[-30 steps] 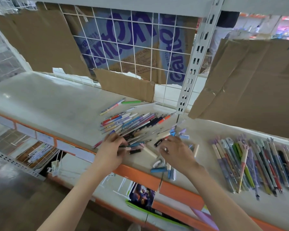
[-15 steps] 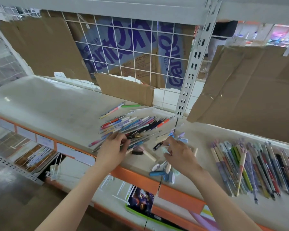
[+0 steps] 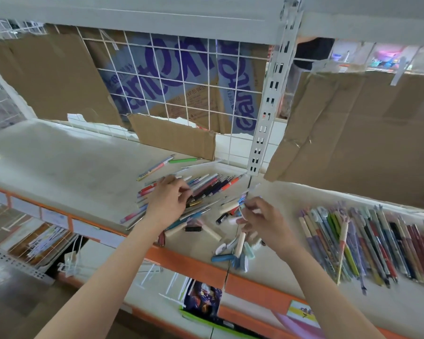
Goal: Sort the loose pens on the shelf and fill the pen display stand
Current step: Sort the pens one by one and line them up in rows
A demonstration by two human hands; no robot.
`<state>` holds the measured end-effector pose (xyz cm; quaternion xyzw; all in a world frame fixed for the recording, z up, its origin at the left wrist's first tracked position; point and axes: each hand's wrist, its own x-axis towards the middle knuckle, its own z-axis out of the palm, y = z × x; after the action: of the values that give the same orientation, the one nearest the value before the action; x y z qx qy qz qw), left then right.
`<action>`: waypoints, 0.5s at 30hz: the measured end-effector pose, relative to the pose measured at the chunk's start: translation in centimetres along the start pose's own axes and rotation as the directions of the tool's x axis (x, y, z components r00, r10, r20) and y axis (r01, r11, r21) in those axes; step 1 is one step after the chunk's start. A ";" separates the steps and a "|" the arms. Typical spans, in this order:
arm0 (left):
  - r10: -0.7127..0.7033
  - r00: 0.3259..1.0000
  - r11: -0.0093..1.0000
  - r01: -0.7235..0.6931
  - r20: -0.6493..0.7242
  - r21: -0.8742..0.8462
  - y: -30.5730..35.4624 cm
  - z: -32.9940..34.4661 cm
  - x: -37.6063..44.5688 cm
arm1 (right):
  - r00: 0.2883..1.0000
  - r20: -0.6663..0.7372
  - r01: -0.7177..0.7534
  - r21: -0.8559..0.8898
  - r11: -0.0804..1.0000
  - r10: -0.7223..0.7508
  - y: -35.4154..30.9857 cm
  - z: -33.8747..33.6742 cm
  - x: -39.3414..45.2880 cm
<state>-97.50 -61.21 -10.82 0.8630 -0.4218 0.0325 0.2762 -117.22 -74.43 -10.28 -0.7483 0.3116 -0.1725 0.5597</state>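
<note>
Both hands are over the loose pens [image 3: 206, 189] on the white shelf [image 3: 66, 167]. The pile sits mid-shelf, just left of the slotted upright [image 3: 267, 106], pens mostly fanned up and to the right.

Left hand [image 3: 168, 201] lies on the left part of the pile, palm down, fingers curled onto the pens. Whether it grips one or only presses on them: cannot tell, fingertips are blurred.

Right hand [image 3: 262, 222] is at the right edge of the pile, fingers curled, pinching a small blue piece [image 3: 242, 200], likely a pen or cap; too blurred to say which.

Loose caps [image 3: 233, 252] and short white and blue bits lie near the shelf's orange front edge [image 3: 189, 259], below and between the hands.

Sorted row [image 3: 367, 243]: a second batch of pens lies side by side to the right, well apart from the pile, tips pointing toward the front edge. One pale pen lies slanted across the row.

A pink-and-yellow pen [image 3: 154, 168] and a green pen [image 3: 181, 160] lie apart from the pile, toward the back.

Behind: wire grid [image 3: 181, 81] with cardboard [image 3: 171, 137] propped against it, more cardboard at right. No pen stand in view.
</note>
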 end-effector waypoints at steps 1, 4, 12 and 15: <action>-0.003 1.000 0.991 0.003 -0.001 -0.137 0.7 -0.4 -0.4 | 1.000 0.018 -0.014 0.118 0.993 0.012 -0.1 -0.2 0.0; -0.094 0.982 0.740 0.179 0.164 -0.648 3.0 -1.1 -1.8 | 0.998 0.032 0.037 0.207 0.978 -0.045 -0.3 -0.5 0.2; 0.061 0.927 -0.064 0.374 0.370 -0.925 4.1 -0.9 -2.6 | 1.000 -0.028 0.017 0.439 0.898 -0.006 0.1 -1.0 0.1; 0.188 0.901 -0.068 0.410 0.391 -0.910 3.8 -0.6 -3.0 | 0.999 -0.032 0.005 0.453 0.892 0.011 0.2 -1.5 0.0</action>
<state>-102.19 -60.68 -9.48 0.4037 -0.2816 -0.4862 0.7221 -118.13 -75.58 -9.98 -0.5938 0.2735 -0.2520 0.7135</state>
